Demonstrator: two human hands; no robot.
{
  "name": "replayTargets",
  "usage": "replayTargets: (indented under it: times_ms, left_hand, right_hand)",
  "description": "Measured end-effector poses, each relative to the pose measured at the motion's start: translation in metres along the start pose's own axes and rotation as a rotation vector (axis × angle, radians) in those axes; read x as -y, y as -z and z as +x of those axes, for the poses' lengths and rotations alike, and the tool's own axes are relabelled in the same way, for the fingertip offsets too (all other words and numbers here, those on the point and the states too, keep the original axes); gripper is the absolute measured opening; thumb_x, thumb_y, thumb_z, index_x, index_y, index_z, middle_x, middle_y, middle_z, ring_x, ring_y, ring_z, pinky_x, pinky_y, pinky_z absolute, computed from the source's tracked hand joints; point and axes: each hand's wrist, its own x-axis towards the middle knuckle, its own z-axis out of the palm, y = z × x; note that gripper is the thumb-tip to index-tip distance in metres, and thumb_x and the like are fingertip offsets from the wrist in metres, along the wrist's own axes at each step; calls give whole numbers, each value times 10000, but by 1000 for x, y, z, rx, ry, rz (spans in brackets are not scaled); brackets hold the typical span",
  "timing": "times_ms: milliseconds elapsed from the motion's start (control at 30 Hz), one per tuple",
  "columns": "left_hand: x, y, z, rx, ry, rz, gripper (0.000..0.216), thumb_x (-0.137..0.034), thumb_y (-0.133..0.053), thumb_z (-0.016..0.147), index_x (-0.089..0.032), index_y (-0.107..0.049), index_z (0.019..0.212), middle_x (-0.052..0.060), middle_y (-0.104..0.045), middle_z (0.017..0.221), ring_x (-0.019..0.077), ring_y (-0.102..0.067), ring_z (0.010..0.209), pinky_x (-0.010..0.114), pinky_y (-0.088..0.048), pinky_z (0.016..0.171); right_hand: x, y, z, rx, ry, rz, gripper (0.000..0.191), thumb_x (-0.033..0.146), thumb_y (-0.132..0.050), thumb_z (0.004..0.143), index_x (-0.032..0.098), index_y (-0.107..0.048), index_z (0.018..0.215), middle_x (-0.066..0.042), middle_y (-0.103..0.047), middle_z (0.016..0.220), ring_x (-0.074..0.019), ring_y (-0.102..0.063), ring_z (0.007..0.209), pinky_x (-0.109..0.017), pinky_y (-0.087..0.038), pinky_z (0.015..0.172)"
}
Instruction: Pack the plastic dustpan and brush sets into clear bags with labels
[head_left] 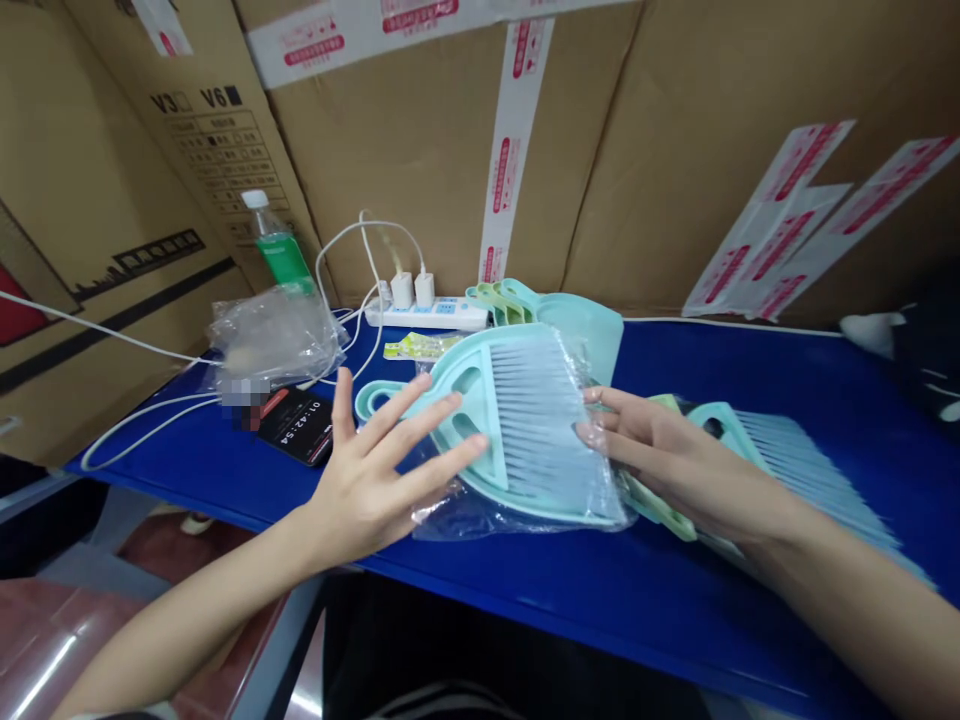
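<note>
**Flat hands, smooth film: handling the bagged set**

The set (517,420), a mint dustpan with its brush laid inside, lies in the middle of the blue tabletop (600,590), inside a thin clear bag (450,515). Its handle loop points to 9 o'clock and the bristles to 3 o'clock.

The left hand (375,480) is at the 8 o'clock side of the set. Its grip is open, with the fingers spread and reaching onto the film near the brush handle. The right hand (667,460) is at 3 o'clock. Its grip is also open, the fingers straight and flat, with the tips at the bag's edge beside the bristles. Neither hand clamps anything.

In my judgement, the work here is to steady and flatten the bag around the set. Some advice for doing it well:

- Press with the flat of the fingers, not the nails, because this film looks easy to tear.
- Hold the handle side down with the left hand while the right one smooths, so the set does not slide.
- Loose film is bunched at 6 o'clock; I would push trapped air toward that side.
- A loose brush (795,450) lies under the right wrist and may catch the bag.
- The phone (296,425) at 9 o'clock is near the left hand, so mind it.
</note>
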Motion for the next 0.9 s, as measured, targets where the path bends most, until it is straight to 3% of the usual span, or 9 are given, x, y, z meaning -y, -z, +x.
replayTargets:
  times_ms: [100, 167, 267, 533, 700, 800, 900]
  left_hand:
    - [4, -1, 0, 70, -71, -122, 388, -129, -496, 936, -317, -608, 1257, 26, -688, 1219, 207, -616, 1176, 483, -377, 1122]
    - [8, -4, -1, 67, -95, -236, 368, -140, -495, 949, -286, -609, 1267, 37, -699, 1199, 188, -638, 1144, 385, -487, 1041]
    - [13, -9, -2, 11, -100, -371, 359, -159, -522, 945, -306, -616, 1259, 28, -712, 1169, 197, -645, 1132, 395, -486, 1048]
    - [24, -7, 1, 55, -103, -457, 367, -163, -500, 951, -309, -607, 1271, 12, -691, 1209, 195, -612, 1184, 392, -455, 1086]
    - [36, 10, -13, 210, 93, -426, 285, -277, -478, 964, -318, -689, 1153, -14, -714, 1159, 201, -636, 1149, 403, -450, 1081]
    - [50, 30, -29, 72, 282, -204, 304, -266, -444, 977, -338, -706, 1111, -36, -719, 1142, 201, -631, 1148, 420, -420, 1095]
    - [79, 51, -42, -55, 347, -11, 232, -242, -556, 922, -351, -725, 1038, -83, -718, 1132, 209, -623, 1153, 447, -390, 1114]
  right_hand:
    - [2, -3, -1, 32, -16, -17, 561, 596, -746, 661, 227, -637, 1070, -97, -745, 946, -272, -690, 920, -391, -567, 824]
    - [3, -2, 0, 50, -16, -15, 555, 586, -752, 656, 234, -642, 1070, -92, -742, 950, -267, -687, 920, -388, -564, 834]
    - [0, 0, 2, 35, -27, -11, 564, 591, -737, 663, 237, -647, 1093, -87, -741, 942, -255, -691, 876, -387, -568, 821]
    - [1, 2, 0, 39, -80, -14, 696, 531, -780, 625, 241, -575, 1224, -90, -738, 1020, -261, -696, 869, -367, -593, 715]
    - [9, 11, 1, -46, -66, -27, 632, 488, -786, 606, 245, -588, 1154, -97, -739, 1025, -276, -699, 897, -383, -587, 766]
    - [11, 15, 2, -134, -59, -42, 622, 475, -776, 609, 261, -568, 1156, -112, -729, 1074, -298, -687, 973, -392, -585, 782]
    - [8, 16, 4, -192, -55, -28, 693, 448, -784, 598, 271, -520, 1213, -122, -706, 1151, -313, -659, 1060, -420, -570, 848]
